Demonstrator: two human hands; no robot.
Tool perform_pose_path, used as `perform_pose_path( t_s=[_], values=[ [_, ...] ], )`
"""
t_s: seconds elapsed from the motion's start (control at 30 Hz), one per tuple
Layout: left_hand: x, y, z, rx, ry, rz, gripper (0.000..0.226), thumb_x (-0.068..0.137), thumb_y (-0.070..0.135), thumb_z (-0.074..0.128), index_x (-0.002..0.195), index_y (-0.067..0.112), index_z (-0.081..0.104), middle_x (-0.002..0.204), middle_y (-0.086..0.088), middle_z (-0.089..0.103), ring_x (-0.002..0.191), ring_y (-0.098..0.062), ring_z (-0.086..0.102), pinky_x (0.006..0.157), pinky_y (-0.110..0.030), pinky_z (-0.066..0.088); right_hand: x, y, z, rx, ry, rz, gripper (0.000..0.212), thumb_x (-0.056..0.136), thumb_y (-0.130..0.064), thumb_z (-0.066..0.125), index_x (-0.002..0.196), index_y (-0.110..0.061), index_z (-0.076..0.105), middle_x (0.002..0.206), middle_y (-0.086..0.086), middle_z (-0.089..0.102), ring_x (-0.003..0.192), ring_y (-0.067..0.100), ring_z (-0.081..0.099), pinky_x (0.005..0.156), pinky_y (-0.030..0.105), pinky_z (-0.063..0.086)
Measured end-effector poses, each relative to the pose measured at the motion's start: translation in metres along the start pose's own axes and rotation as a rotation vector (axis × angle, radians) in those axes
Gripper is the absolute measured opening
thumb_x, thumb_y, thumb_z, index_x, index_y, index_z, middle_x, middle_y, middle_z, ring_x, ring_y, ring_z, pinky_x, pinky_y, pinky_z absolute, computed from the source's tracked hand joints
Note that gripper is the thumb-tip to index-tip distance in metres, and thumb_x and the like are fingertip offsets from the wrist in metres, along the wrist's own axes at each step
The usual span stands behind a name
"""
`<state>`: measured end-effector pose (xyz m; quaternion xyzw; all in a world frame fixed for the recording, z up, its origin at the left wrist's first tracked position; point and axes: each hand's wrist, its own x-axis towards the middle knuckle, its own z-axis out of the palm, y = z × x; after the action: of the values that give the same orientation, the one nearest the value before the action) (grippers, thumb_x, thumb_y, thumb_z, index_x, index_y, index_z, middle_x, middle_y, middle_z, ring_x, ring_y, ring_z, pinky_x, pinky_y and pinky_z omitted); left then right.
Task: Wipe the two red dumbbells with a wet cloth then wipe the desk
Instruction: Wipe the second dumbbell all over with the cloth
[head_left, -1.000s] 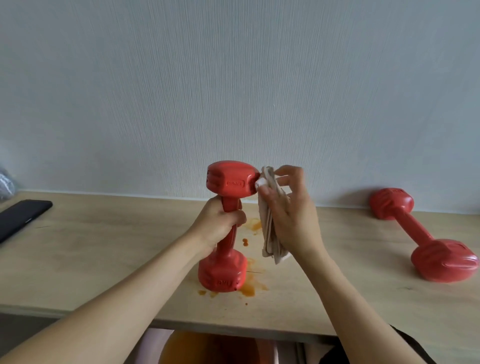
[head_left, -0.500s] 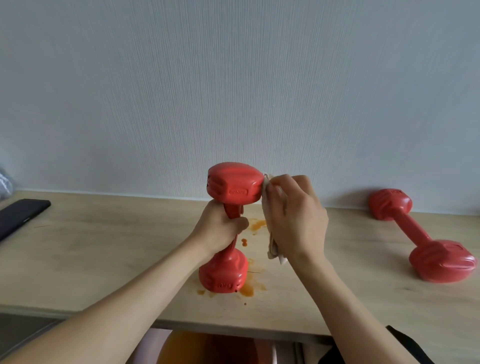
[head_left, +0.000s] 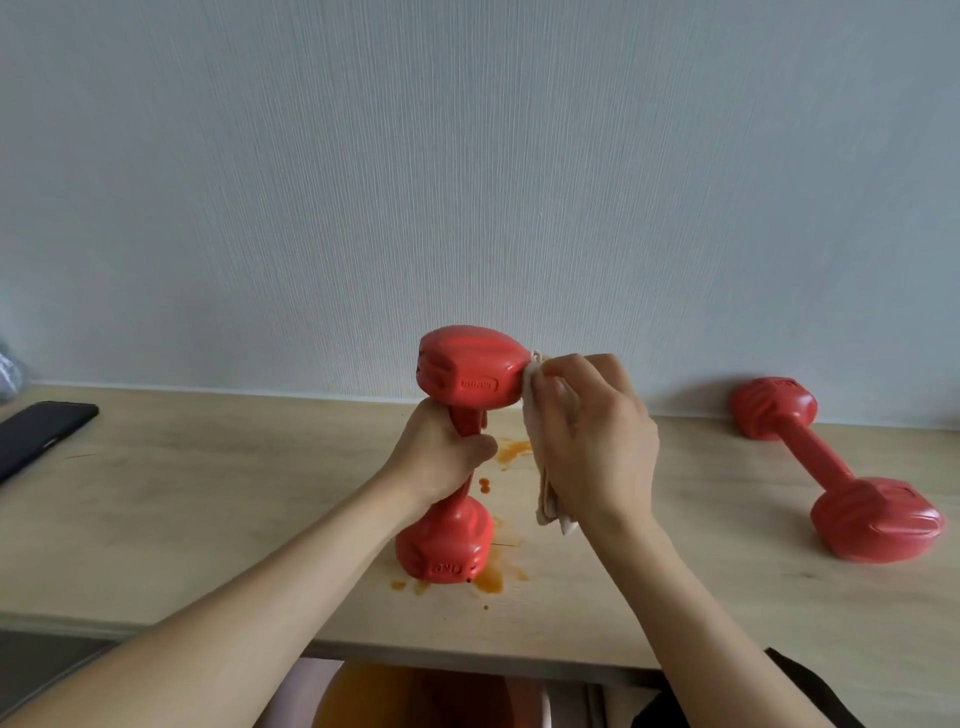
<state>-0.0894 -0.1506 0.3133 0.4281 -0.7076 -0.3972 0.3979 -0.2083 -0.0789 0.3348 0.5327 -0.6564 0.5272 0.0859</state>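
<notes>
A: What are your hands on?

B: Your left hand (head_left: 441, 457) grips the handle of a glossy red moulded dumbbell (head_left: 457, 452) standing upright on the pale wooden tabletop (head_left: 208, 519); your right hand (head_left: 597, 447) clutches a crumpled beige cloth (head_left: 553, 512) against its top head.

A: How many?

B: Two dumbbells; the second dumbbell (head_left: 836, 473) lies on its side, right. One cloth, several orange stains (head_left: 488, 574).

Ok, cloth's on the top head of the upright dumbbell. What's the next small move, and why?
Probably sweep the cloth round the top head of the upright dumbbell: the right hand presses it only against the head's right side, while the left hand grips the handle, steadying it on the stained desk.
</notes>
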Motion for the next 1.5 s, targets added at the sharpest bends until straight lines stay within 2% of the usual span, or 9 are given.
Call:
perform_pose_path(
  t_s=[0.1,0.33,0.5,0.67,0.9,1.07,1.23,1.37,1.5],
  values=[
    [0.0,0.0,-0.001,0.024,0.019,-0.01,0.009,0.068,-0.006,0.059,0.068,0.0,0.052,0.057,-0.01,0.044,0.055,-0.021,0.044,0.056,-0.033,0.037,-0.004,-0.007,-0.001,-0.011,0.04,-0.054,0.02,0.09,-0.042,0.053,0.083,-0.027,0.064,0.092,-0.008,0.059,0.065,0.018,0.06,0.053,0.03,0.045],
    [-0.001,0.001,0.0,-0.018,-0.072,0.027,0.016,0.067,-0.009,0.059,0.065,0.001,0.048,0.059,-0.009,0.04,0.056,-0.02,0.044,0.057,-0.032,0.039,0.009,0.01,0.003,0.113,-0.107,0.156,0.014,0.091,-0.026,0.051,0.084,-0.028,0.062,0.094,-0.006,0.06,0.079,0.019,0.058,0.064,0.031,0.042],
    [0.001,0.0,-0.001,-0.033,-0.024,-0.008,0.028,0.069,-0.014,0.057,0.059,0.009,0.044,0.054,-0.005,0.041,0.053,-0.02,0.044,0.057,-0.032,0.038,0.002,0.004,0.0,0.083,-0.064,0.066,0.017,0.091,-0.035,0.049,0.084,-0.026,0.063,0.093,-0.008,0.059,0.073,0.018,0.058,0.06,0.03,0.042],
    [0.005,0.0,-0.001,0.009,0.042,-0.068,0.015,0.068,-0.007,0.056,0.062,0.005,0.05,0.054,-0.007,0.045,0.052,-0.019,0.044,0.053,-0.028,0.037,-0.011,-0.012,0.003,-0.028,0.025,-0.119,0.021,0.088,-0.043,0.057,0.077,-0.025,0.063,0.086,-0.006,0.058,0.059,0.019,0.059,0.047,0.03,0.046],
    [0.003,0.001,0.0,-0.005,0.014,-0.024,0.029,0.069,-0.012,0.057,0.057,0.011,0.044,0.05,-0.001,0.039,0.05,-0.018,0.042,0.055,-0.031,0.036,0.003,0.005,0.004,-0.021,-0.071,0.034,0.018,0.089,-0.037,0.057,0.084,-0.022,0.064,0.091,-0.005,0.057,0.07,0.023,0.06,0.057,0.031,0.043],
    [0.004,0.001,-0.001,0.014,0.037,-0.044,0.021,0.067,-0.01,0.057,0.06,0.007,0.047,0.051,-0.004,0.042,0.053,-0.021,0.044,0.056,-0.032,0.037,-0.004,-0.01,0.002,-0.027,0.025,-0.057,0.021,0.087,-0.039,0.061,0.075,-0.022,0.064,0.085,-0.006,0.058,0.062,0.021,0.059,0.051,0.031,0.047],
    [0.003,0.002,0.001,0.048,0.011,-0.023,0.026,0.067,-0.011,0.057,0.056,0.008,0.043,0.048,-0.002,0.039,0.045,-0.014,0.039,0.049,-0.025,0.033,0.001,-0.003,-0.001,-0.004,-0.045,0.038,0.017,0.085,-0.038,0.062,0.079,-0.023,0.066,0.089,-0.006,0.059,0.07,0.02,0.06,0.059,0.031,0.046],
    [0.001,0.002,0.001,0.033,-0.041,0.019,0.012,0.068,-0.014,0.058,0.065,-0.008,0.048,0.055,-0.009,0.039,0.053,-0.019,0.041,0.054,-0.031,0.036,0.008,0.009,-0.003,0.027,-0.12,0.143,0.011,0.085,-0.036,0.061,0.084,-0.027,0.067,0.094,-0.007,0.059,0.079,0.019,0.059,0.063,0.03,0.042],
    [0.001,0.004,0.001,0.042,-0.005,-0.009,0.011,0.068,-0.011,0.057,0.069,-0.001,0.052,0.055,-0.009,0.042,0.05,-0.017,0.042,0.051,-0.027,0.036,0.002,-0.001,-0.006,0.017,-0.072,0.066,0.014,0.085,-0.037,0.062,0.081,-0.026,0.069,0.091,-0.007,0.06,0.074,0.018,0.06,0.061,0.031,0.045]
  ],
)
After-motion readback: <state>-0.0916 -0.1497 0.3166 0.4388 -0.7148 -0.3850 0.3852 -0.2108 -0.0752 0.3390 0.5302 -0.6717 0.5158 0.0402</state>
